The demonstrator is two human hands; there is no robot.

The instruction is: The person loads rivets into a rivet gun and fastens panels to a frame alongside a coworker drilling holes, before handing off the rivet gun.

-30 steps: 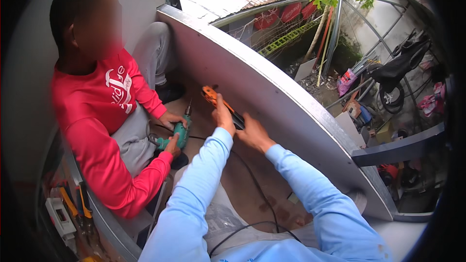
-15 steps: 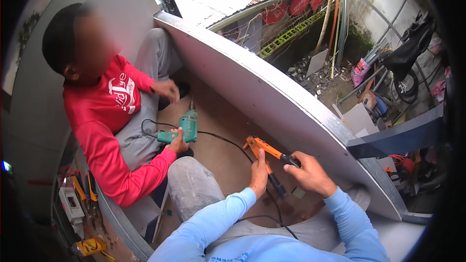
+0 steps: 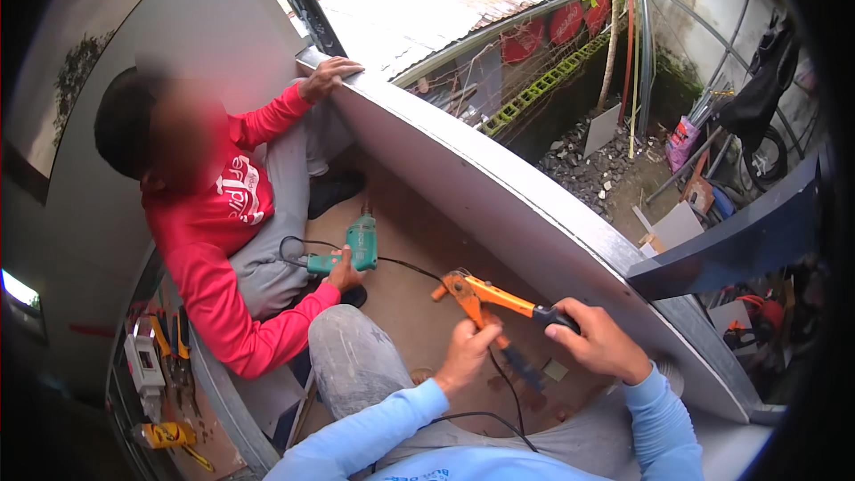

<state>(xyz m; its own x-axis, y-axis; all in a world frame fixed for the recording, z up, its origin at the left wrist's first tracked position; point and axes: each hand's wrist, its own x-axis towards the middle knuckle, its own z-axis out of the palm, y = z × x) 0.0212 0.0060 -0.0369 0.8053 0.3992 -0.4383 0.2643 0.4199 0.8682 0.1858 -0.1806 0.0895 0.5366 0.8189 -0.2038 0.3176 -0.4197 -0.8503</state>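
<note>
An orange hand riveter (image 3: 485, 289) with two long handles is held between my hands, its handles spread apart. My right hand (image 3: 601, 338) is wrapped round the black grip of the upper handle. My left hand (image 3: 468, 352) is closed on the orange part of the lower handle, whose dark grip end is blurred and points down. The riveter's head faces left, apart from the wall panel. To the left, a person in a red top (image 3: 214, 232) holds a green corded drill (image 3: 361, 245), bit pointing up and away.
A low grey panel wall (image 3: 481, 160) with a metal top edge runs along the right. A black cord (image 3: 410, 260) crosses the brown floor (image 3: 401, 205). Pliers (image 3: 183, 347) and a yellow packet (image 3: 167, 434) lie on a ledge at lower left. A dark metal bar (image 3: 730, 245) juts in at right.
The other person's free hand has risen onto the wall's top edge. The riveter has turned slightly and its handles look wider apart. My view has shifted a little.
</note>
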